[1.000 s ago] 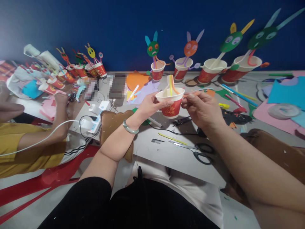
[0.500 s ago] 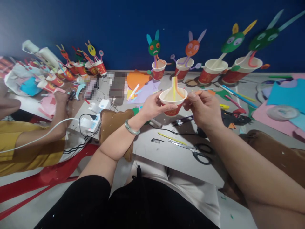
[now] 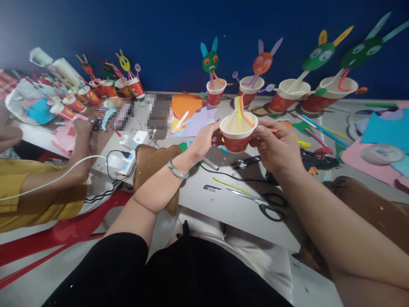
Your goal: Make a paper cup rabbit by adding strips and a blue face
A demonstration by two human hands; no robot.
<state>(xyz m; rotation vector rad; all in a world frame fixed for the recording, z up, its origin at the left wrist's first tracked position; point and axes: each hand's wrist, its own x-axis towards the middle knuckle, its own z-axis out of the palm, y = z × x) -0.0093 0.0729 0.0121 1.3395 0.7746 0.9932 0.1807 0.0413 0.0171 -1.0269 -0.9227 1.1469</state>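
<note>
A red and white paper cup (image 3: 237, 143) is held up above the table between my two hands, its mouth tilted toward me. Inside it stand a yellow strip (image 3: 239, 115) and an orange strip (image 3: 246, 120). My left hand (image 3: 204, 143) is closed on the cup's left side, fingertips partly hidden behind it. On the right side, my right hand (image 3: 275, 143) grips the cup near the rim, and a short orange end (image 3: 272, 130) sticks out past the thumb. Below lie scissors (image 3: 271, 209), a yellow pencil-like stick (image 3: 231, 185) and a small clear cap-like piece (image 3: 211, 188).
Several cups with paper animal heads, one a green head (image 3: 211, 62), stand along the blue wall. A power strip (image 3: 129, 153) with cables lies left, beside a brown cushion (image 3: 153, 164). A co-worker's arm (image 3: 79, 149) reaches in at left. Coloured paper (image 3: 388, 128) and a tape roll (image 3: 380, 153) lie right.
The cup has turned and tipped, so more of its red front shows. My right hand has shifted from the orange piece beside the rim onto the cup's side.
</note>
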